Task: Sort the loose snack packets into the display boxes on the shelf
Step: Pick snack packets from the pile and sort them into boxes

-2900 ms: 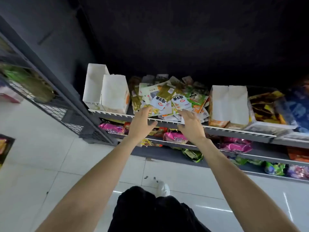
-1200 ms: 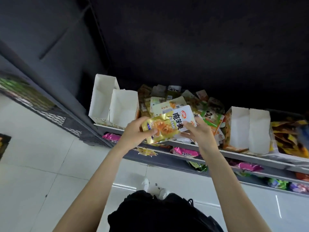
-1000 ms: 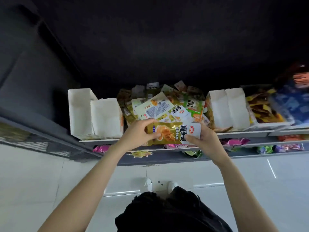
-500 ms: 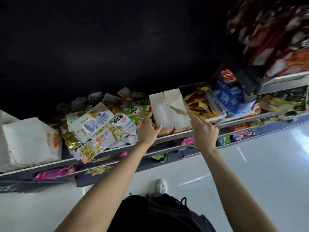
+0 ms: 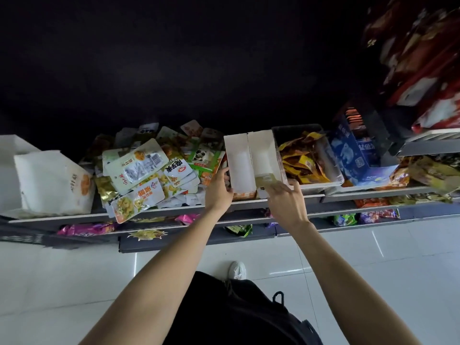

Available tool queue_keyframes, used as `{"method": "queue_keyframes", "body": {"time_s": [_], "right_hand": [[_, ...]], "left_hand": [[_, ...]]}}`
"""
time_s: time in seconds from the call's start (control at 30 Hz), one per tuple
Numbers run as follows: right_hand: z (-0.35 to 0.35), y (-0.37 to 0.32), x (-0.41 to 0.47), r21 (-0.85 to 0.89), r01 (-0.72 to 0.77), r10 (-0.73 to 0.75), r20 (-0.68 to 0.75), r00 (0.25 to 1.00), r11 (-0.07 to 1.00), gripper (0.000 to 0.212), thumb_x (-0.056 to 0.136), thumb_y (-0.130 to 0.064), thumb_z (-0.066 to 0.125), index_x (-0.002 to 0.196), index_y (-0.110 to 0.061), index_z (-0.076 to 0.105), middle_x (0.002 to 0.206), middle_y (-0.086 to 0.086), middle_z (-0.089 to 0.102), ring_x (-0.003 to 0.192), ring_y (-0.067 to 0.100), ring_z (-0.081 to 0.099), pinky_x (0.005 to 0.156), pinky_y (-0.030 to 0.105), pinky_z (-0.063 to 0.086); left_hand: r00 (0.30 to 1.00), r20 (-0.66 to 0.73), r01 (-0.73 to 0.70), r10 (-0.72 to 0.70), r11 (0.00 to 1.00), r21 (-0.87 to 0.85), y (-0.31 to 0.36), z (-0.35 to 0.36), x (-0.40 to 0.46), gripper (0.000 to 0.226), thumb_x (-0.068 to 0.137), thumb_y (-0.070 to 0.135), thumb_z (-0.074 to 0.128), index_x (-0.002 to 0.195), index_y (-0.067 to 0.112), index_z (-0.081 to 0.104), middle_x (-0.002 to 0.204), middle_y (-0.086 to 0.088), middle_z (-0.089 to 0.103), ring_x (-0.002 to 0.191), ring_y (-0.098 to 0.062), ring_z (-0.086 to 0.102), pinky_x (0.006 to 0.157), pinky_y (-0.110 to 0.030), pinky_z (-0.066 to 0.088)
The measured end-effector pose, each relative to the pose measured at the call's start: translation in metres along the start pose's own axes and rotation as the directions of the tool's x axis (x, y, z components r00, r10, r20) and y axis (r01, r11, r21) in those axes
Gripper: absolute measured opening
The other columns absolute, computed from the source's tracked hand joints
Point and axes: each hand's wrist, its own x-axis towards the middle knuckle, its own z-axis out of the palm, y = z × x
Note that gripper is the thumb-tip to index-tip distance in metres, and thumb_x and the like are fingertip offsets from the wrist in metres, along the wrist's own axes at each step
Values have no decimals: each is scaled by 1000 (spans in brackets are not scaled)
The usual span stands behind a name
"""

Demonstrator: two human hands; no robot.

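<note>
Two white display boxes stand side by side on the shelf, the left box (image 5: 238,165) and the right box (image 5: 264,155). My left hand (image 5: 219,189) grips the left box by its left wall. My right hand (image 5: 286,201) pinches a small gold snack packet (image 5: 265,180) at the open front of the right box; the packet is blurred. Left of the boxes a heap of loose snack packets (image 5: 149,174) covers the shelf, in white, yellow, gold and green.
Two more white boxes (image 5: 49,183) stand at the shelf's left end. Right of the pair sit a clear bin of yellow-orange packets (image 5: 307,158) and a blue carton (image 5: 356,150). Lower shelves (image 5: 189,217) hold pink and green packets. A white tiled floor lies below.
The view has swung right. Both hands held the gold packet over the heap; now my left hand is on the left box and my right hand has brought the packet to the right box.
</note>
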Motion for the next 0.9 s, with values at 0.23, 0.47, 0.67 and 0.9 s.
{"method": "queue_keyframes", "body": {"time_s": [0.23,0.47,0.67,0.9], "right_hand": [[-47,-54,5,407,54,45,-231,972,912,43,69,2,64,110,-11,67,109,7,68,105,31,59,89,48,45],[-44,-201,74,725,-128,-54,222,974,677,34,93,-22,53,127,-15,57,113,5,68,100,23,65,81,38,55],[-36,-268,104,563,-429,146,477,867,706,43,88,-32,64,123,-11,51,112,8,61,97,28,63,67,30,47],[-65,-256,91,759,-494,103,502,859,425,43,97,-18,48,138,-5,42,133,20,52,91,26,67,77,37,51]], "left_hand": [[977,-151,-149,148,989,2,-39,-61,-20,33,91,22,60,123,16,57,108,7,65,96,-6,59,82,-21,50],[942,-335,103,-3,954,281,-179,-146,-44,46,80,24,71,120,10,56,115,-10,60,110,-28,54,96,-39,44],[985,-163,118,-65,932,341,-213,-163,-39,56,79,41,69,125,14,53,121,-11,57,112,-29,51,97,-38,41],[995,-86,-40,50,993,108,-202,-193,-46,27,82,33,70,104,19,64,94,3,64,88,-11,57,84,-32,48]]}}
